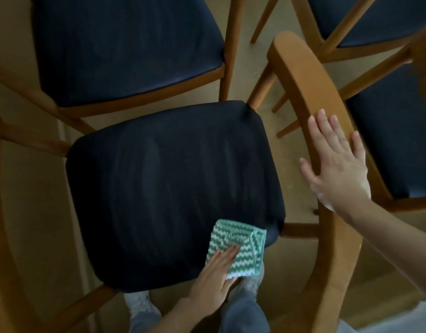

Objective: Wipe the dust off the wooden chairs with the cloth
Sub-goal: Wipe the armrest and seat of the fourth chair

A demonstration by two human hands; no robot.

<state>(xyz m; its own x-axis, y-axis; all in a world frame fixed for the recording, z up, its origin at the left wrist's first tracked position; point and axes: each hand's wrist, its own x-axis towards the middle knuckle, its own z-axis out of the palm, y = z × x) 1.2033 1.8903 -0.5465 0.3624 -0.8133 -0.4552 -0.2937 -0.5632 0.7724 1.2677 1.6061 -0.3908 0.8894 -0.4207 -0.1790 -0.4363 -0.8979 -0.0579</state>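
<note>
Head view looks straight down on a wooden chair with a dark navy padded seat (168,188), which fills the middle of the scene. A folded green-and-white zigzag-striped cloth (240,243) lies on the near right corner of that seat, its near edge hanging just past the seat's rim. The left hand (214,280) rests on the cloth's near left part with fingers straight and flat, pressing it down; its grip is slack and curls round nothing. To the right, the right hand (337,164) lies palm-down on the curved light-brown wooden top rail (303,75) of the chair's back, fingers spread and straight across the wood, thumb on the rail's left side, so this grip too is flat rather than clasped.

A second navy-seated wooden chair (125,44) stands far left, just beyond the first. Two more chairs of the same kind sit right (399,145) and far right (375,15). All stand on a tan floor (39,212). The person's feet in pale footwear (140,306) show below the seat's near edge.
</note>
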